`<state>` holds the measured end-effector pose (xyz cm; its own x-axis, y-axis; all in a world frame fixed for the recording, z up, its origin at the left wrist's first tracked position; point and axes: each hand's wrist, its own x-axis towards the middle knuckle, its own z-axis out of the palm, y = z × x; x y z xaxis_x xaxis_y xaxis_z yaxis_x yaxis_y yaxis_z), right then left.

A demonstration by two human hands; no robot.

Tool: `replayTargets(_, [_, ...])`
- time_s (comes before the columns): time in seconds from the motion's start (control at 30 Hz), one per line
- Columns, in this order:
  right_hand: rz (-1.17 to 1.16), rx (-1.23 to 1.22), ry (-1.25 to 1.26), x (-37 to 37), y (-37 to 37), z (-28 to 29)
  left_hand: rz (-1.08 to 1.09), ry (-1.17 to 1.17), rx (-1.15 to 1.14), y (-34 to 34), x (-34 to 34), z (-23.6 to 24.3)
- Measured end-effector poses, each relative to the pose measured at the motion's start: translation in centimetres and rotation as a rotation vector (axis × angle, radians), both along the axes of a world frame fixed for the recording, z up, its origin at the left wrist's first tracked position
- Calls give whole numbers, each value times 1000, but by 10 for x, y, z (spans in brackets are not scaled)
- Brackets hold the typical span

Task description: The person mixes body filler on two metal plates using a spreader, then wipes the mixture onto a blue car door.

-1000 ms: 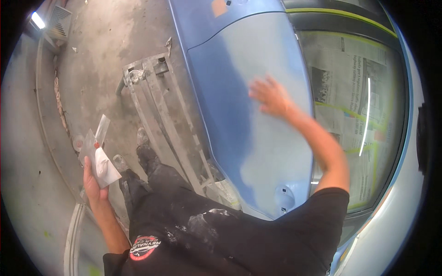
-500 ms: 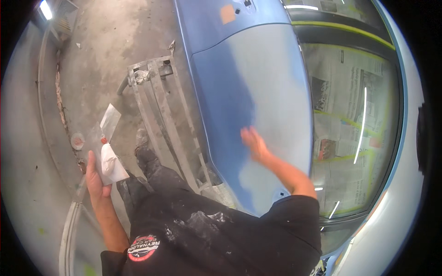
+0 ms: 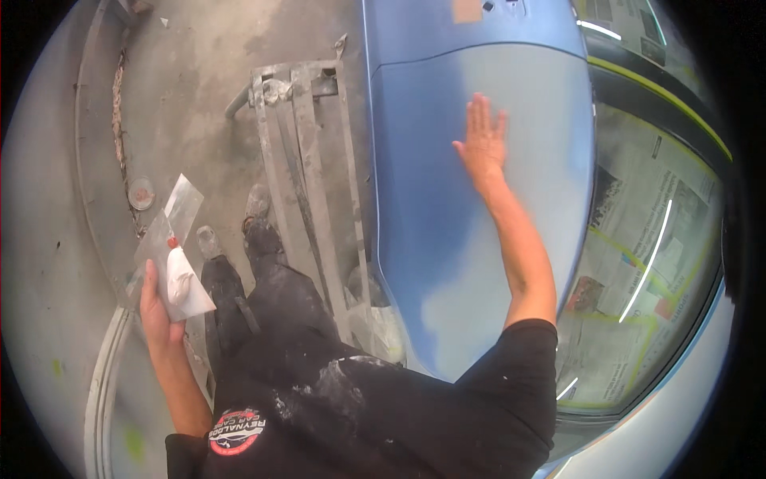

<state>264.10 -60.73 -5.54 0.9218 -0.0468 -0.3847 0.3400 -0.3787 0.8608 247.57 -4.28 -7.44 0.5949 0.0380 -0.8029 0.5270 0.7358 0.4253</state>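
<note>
My left hand point(image 3: 162, 315) is closed on a thin, pale mixing board point(image 3: 198, 302), held low on the left with the thumb at its edge. On the board lie a whitish mound of body filler point(image 3: 179, 278) and a red dab point(image 3: 172, 242), perhaps hardener. A shiny flat sheet point(image 3: 187, 203), maybe a spreader, sticks out past the board's far end. My right hand point(image 3: 483, 148) is palm down with its fingers stretched, at the blue car door panel point(image 3: 419, 160). It spans the border between blue paint and a dull pale grey area point(image 3: 527, 223).
Beside the car stands a dusty metal frame stand point(image 3: 303, 120), left of the panel. Paper-masked window glass point(image 3: 638, 239) with yellow-green tape edges runs along the right. A small round lid or tub point(image 3: 141, 194) sits at the left wall point(image 3: 48, 239).
My right hand has moved forward along the panel, its arm reaching out farther. The view has shifted, with the car farther right. My left hand still holds the board.
</note>
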Motion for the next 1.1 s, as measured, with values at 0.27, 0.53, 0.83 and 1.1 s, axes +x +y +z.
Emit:
replayTargets(0.27, [-98, -109, 827, -191, -16, -109, 23, 23, 17, -3, -2, -19])
replayTargets(0.53, [129, 20, 348, -29, -14, 12, -55, -46, -72, 8, -6, -16])
replayTargets(0.83, [13, 139, -65, -138, -11, 93, -257, -153, -201, -19, 19, 7])
replayTargets(1.1, [-31, 213, 299, -315, -52, 139, -307, -208, -272, -17, 23, 1])
